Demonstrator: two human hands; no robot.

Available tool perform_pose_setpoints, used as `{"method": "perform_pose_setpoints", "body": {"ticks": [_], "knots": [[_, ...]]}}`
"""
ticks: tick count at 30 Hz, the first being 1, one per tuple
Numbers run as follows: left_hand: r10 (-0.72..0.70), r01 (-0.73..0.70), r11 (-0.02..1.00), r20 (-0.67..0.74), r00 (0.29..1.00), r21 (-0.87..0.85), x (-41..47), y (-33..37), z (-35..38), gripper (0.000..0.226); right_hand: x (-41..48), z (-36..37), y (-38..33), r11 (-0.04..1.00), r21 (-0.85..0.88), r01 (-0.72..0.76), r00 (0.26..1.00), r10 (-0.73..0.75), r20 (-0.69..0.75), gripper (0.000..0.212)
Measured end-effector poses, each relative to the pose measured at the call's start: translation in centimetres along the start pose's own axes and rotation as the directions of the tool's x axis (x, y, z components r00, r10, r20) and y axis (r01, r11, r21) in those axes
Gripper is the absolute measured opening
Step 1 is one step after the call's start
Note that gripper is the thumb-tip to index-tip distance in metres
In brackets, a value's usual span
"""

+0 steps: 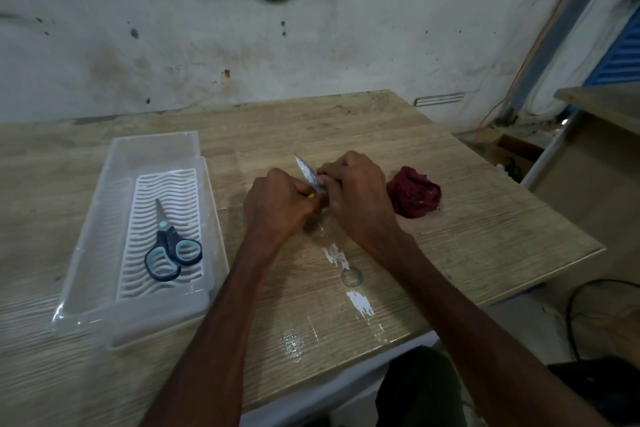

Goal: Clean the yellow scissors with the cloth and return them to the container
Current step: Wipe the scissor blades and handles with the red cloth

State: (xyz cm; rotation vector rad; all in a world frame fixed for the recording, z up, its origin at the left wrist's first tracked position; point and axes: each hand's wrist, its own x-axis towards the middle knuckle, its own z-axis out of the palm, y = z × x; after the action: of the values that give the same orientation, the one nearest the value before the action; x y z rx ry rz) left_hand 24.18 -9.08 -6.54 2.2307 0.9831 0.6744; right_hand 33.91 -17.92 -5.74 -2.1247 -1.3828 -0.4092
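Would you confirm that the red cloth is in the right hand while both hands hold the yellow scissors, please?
Not quite: in the head view the red cloth lies bunched on the table, right of the right hand, not in it. Both hands, left hand included, do hold the yellow scissors.

The left hand point(277, 199) hides the yellow scissors' point(309, 176) handles, leaving only a yellow speck visible. The right hand's fingers point(329, 180) cover the lower blade.

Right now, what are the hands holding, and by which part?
Both hold the scissors: the left hand grips the handle end, and the right hand pinches the blade. The cloth lies unheld.
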Motion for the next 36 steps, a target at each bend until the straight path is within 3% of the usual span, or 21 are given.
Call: {"method": "perform_pose_setpoints", "body": {"ticks": [6, 10, 14, 16, 20, 24, 27, 30, 33, 36], "knots": [[-0.025, 0.025, 1.0, 0.008, 1.0, -0.002, 0.0, 0.1, 0.3, 0.052, 1.8, -0.8, 1.8, 0.993, -0.027, -0.118, 0.993, 0.118, -0.026, 0.018], [-0.026, 0.026, 1.0, -0.031, 0.999, -0.004, 0.4, 0.0, 0.0, 0.034, -0.5, -0.8, 0.6, 0.999, 0.054, -0.003, 1.0, 0.001, 0.022, 0.01], [-0.014, 0.014, 1.0, 0.016, 1.0, -0.003, 0.4, -0.2, 0.1, 0.052, 0.0, -1.6, 1.0, 0.983, 0.175, -0.049, 0.998, 0.053, -0.02, 0.012], [-0.006, 0.007, 1.0, 0.035, 0.999, -0.006, 0.3, -0.3, 0.2, 0.056, 0.0, -1.5, 1.6, 0.99, 0.131, -0.049, 0.999, 0.052, -0.015, 0.009], [0.011, -0.011, 1.0, 0.077, 0.997, -0.01, 0.1, -0.2, 0.5, 0.052, 1.2, -1.0, 4.3, 0.982, 0.014, -0.187, 0.98, 0.188, -0.069, 0.021], [-0.003, 0.003, 1.0, 0.035, 0.999, -0.014, 0.2, -0.1, 0.4, 0.052, -0.7, -0.8, 2.4, 0.991, 0.11, -0.071, 0.989, 0.084, -0.121, 0.012], [-0.014, 0.014, 1.0, 0.031, 0.999, 0.019, 0.2, -0.1, 0.5, 0.059, -1.7, -0.6, 2.5, 0.997, 0.077, -0.013, 0.993, 0.021, -0.115, 0.027], [-0.006, 0.005, 1.0, 0.058, 0.998, 0.012, -0.1, -0.1, 0.5, 0.058, -0.3, -0.6, 4.4, 0.989, 0.051, -0.14, 0.976, 0.146, -0.16, 0.02], [0.004, -0.002, 1.0, 0.075, 0.997, -0.03, -0.3, -0.2, 0.2, 0.053, 0.2, -1.2, 6.5, 0.925, 0.042, -0.378, 0.893, 0.376, -0.249, 0.019], [-0.004, 0.007, 0.999, 0.071, 0.997, -0.051, -0.2, -0.1, -0.1, 0.049, -0.3, -2.2, 6.3, 0.907, 0.13, -0.4, 0.846, 0.42, -0.328, 0.016]]}}
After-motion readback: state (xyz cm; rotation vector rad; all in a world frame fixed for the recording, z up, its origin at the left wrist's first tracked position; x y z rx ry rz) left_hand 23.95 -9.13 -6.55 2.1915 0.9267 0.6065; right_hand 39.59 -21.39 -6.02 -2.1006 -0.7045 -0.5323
